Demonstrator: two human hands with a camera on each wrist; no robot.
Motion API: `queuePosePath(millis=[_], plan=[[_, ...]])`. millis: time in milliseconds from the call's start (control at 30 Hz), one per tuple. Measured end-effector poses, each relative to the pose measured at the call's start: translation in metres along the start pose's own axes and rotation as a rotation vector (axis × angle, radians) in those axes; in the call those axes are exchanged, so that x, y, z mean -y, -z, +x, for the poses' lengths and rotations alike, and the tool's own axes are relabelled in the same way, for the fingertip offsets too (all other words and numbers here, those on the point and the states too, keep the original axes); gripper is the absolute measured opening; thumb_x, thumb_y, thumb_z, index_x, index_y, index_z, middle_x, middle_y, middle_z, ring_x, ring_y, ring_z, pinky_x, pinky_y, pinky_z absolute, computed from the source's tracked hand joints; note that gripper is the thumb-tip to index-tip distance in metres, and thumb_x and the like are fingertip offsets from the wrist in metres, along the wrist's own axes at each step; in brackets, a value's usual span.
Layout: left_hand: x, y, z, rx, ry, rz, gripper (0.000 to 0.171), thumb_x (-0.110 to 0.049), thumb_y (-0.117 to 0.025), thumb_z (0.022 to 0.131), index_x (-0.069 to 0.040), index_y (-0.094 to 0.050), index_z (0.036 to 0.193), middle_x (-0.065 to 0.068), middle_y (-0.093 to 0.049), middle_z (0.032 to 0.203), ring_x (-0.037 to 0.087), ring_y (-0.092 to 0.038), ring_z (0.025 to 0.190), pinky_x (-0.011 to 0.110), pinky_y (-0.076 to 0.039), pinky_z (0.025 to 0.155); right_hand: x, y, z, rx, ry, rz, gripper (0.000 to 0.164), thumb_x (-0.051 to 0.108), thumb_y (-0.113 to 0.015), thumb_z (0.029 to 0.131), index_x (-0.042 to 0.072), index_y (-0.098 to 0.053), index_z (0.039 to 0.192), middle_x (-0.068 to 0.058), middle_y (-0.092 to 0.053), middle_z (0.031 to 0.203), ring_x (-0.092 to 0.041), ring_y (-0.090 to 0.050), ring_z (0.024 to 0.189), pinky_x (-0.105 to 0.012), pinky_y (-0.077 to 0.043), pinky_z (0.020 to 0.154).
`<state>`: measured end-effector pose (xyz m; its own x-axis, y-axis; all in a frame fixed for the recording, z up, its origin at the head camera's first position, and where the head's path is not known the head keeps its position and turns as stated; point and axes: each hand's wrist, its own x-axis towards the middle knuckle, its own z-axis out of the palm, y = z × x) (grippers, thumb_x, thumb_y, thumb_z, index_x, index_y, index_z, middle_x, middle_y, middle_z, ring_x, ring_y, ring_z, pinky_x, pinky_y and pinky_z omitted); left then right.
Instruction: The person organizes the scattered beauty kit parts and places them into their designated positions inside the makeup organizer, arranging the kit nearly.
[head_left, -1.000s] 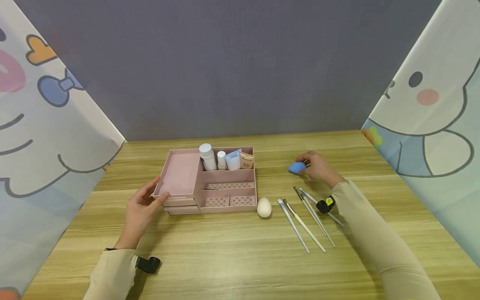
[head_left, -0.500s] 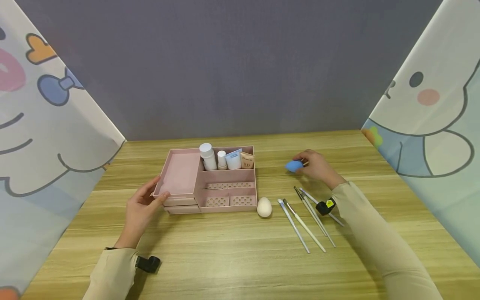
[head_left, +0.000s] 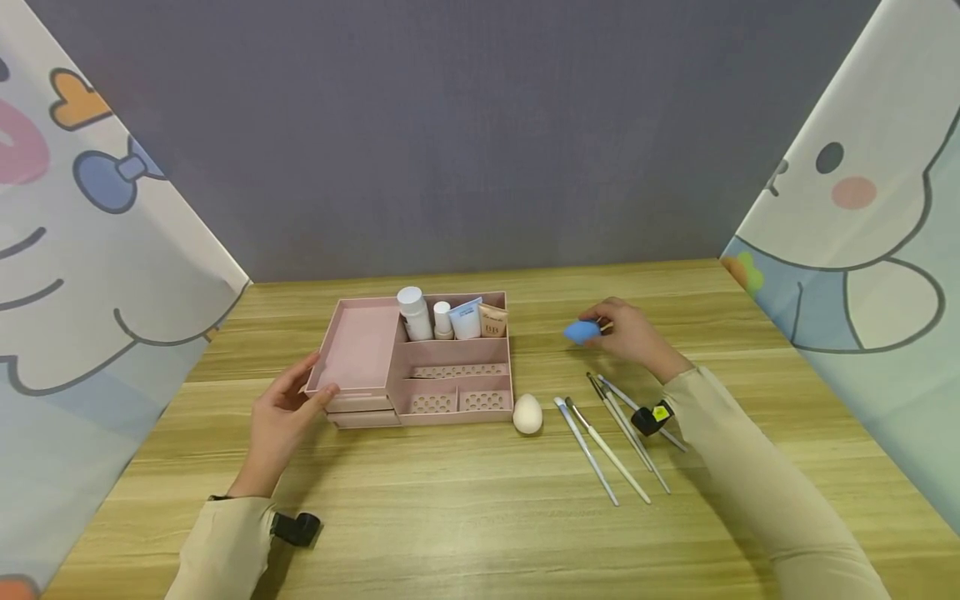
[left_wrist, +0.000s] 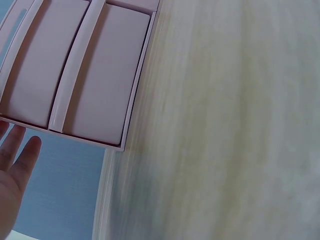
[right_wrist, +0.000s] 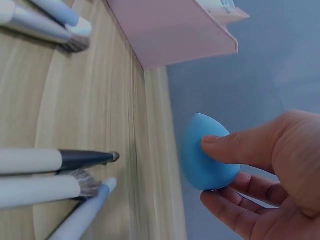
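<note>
My right hand point(head_left: 633, 337) pinches a blue, teardrop-shaped makeup sponge point(head_left: 582, 332) between thumb and fingers, right of the pink makeup organizer point(head_left: 358, 343). In the right wrist view the thumb lies across the near face of the sponge point(right_wrist: 207, 157), its pointed end up. At the organizer's front left corner, my left hand point(head_left: 279, 425) holds on, thumb at the front edge and fingers along the left side. The left wrist view shows fingertips against the organizer's side, beside its two drawers point(left_wrist: 102, 75). A cream egg-shaped sponge point(head_left: 528, 415) rests by the organizer's front right corner.
Several makeup brushes point(head_left: 606, 450) lie on the wooden table point(head_left: 450, 517), below my right hand. In the organizer's back compartment stand a white bottle point(head_left: 416, 317), a smaller white-capped bottle point(head_left: 442, 321), a blue-and-white tube point(head_left: 467, 321) and a beige tube point(head_left: 492, 322). A grey partition point(head_left: 480, 150) rises behind.
My right hand has moved slightly left, toward the organizer, carrying the blue makeup sponge. The left hand stays at the organizer's corner.
</note>
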<state>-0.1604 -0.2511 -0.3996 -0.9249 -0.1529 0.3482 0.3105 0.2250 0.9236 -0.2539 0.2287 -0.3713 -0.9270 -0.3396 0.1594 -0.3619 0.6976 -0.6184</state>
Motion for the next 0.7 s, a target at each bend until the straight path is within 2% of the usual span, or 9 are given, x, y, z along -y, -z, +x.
queuePosePath(millis=[167,400,700], plan=[[-0.001,0.000,0.000,-0.005,0.000,-0.016,0.047,0.010,-0.071,0.086,0.005,-0.060,0.132,0.002,-0.063,0.132,-0.001,-0.059,0.113,0.011,-0.050,0.087,0.006,0.000,-0.002,-0.008,0.022,0.012,0.035,-0.004,-0.075,0.084,-0.012,-0.064,0.117,-0.027,-0.058,0.111,-0.043,-0.061,0.101,-0.049,-0.057,0.086],[-0.001,-0.001,-0.001,-0.005,-0.005,0.006,0.048,0.010,-0.071,0.086,0.007,-0.059,0.132,0.001,-0.063,0.131,-0.002,-0.059,0.113,0.011,-0.049,0.087,0.013,-0.002,-0.003,0.000,0.049,0.020,0.034,-0.004,-0.075,0.084,-0.011,-0.065,0.116,-0.025,-0.059,0.110,-0.041,-0.062,0.101,-0.048,-0.057,0.087],[-0.001,0.000,0.000,-0.009,0.008,0.025,0.048,0.008,-0.071,0.087,0.004,-0.059,0.134,0.007,-0.061,0.134,-0.002,-0.058,0.114,0.011,-0.049,0.088,0.024,-0.006,-0.004,0.003,0.072,0.028,0.034,-0.001,-0.076,0.084,-0.009,-0.067,0.115,-0.023,-0.059,0.111,-0.039,-0.062,0.101,-0.047,-0.058,0.085]])
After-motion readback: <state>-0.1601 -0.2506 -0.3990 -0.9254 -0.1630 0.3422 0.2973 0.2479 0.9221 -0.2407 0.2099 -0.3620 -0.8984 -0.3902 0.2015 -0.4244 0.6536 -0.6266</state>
